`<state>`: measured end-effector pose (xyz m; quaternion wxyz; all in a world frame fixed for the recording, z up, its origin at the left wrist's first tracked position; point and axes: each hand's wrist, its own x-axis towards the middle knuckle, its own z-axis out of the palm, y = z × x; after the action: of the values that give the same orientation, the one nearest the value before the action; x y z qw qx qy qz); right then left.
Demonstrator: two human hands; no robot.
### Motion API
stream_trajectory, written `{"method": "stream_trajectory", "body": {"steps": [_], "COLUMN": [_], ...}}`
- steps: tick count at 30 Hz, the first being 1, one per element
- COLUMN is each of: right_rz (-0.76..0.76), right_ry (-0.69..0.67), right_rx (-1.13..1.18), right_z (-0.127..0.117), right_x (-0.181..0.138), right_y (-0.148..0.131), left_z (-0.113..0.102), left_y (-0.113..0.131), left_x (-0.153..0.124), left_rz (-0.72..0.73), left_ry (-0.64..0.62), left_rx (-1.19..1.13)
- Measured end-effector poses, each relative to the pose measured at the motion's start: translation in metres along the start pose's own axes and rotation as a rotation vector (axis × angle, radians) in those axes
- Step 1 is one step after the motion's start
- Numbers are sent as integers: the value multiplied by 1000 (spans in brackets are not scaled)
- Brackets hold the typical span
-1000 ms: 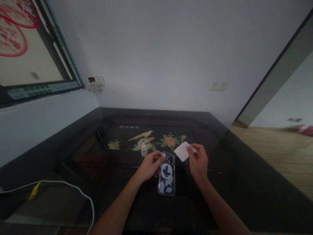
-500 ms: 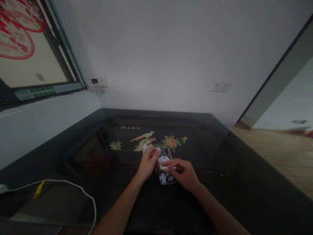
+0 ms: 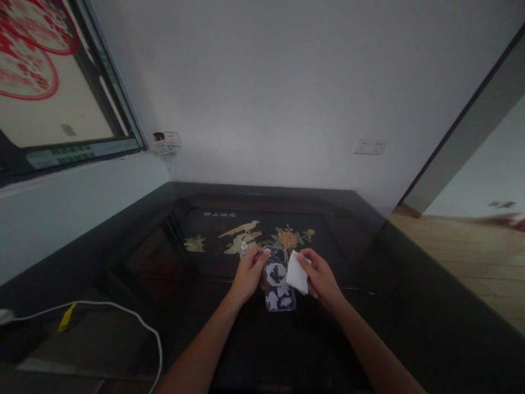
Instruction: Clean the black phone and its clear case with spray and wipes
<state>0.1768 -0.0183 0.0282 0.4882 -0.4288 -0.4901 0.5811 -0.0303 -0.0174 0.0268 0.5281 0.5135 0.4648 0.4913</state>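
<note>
A clear phone case point(image 3: 280, 290) with white patterns is gripped along its upper left edge by my left hand point(image 3: 247, 273), thumb on the front. In my right hand point(image 3: 322, 278) a folded white tissue point(image 3: 297, 272) is pinched between thumb and fingers, just right of the case. The tissue seems to lie beside the case's right edge; whether they touch I cannot tell. Behind my left hand stands a small clear bottle point(image 3: 244, 249) with a pale cap, partly hidden by the fingers.
A glossy black table point(image 3: 164, 306) carries an inlaid bird and flower picture point(image 3: 287, 238). A white cable point(image 3: 123, 311) with a yellow tag point(image 3: 65, 317) curves across the left side. Wall sockets point(image 3: 369, 146) sit above the table's back edge, and a window point(image 3: 61, 109) is at left.
My right hand has lifted off the front of the phone case and moved right with the tissue, uncovering the pattern. My left hand keeps its grip in nearly the same place.
</note>
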Motion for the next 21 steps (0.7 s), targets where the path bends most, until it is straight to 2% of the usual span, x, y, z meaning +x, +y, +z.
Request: {"method": "stream_trajectory", "body": {"steps": [2,5,7,10,12,17,21], "right_rz": [-21,-81,-180,-338,-383,-410,-335], "right_ry": [142,238,302,376,297,-49,-180], "right_rx": [32,150,172,78,-19,-270,-470], "right_z": [-6,-11,-11,-8,-4,2,4], "right_x": [8,16,16,11,6,-6,-14], "right_y": [4,5,2,-1,-2,1,-2], "left_z": [0,1,2,2,3,3,2], "left_y": [-2,-6,-7,-7,-7,-5,-1], "left_x": [0,0,0,0,0,-2,-2], "left_rz": [-7,-13,-13,-6,5,13,54], "left_ry": [-3,-10,-25,-54,-68,-61,-3], "left_rx": [-5,-11,-12,-1,14,37,17]}}
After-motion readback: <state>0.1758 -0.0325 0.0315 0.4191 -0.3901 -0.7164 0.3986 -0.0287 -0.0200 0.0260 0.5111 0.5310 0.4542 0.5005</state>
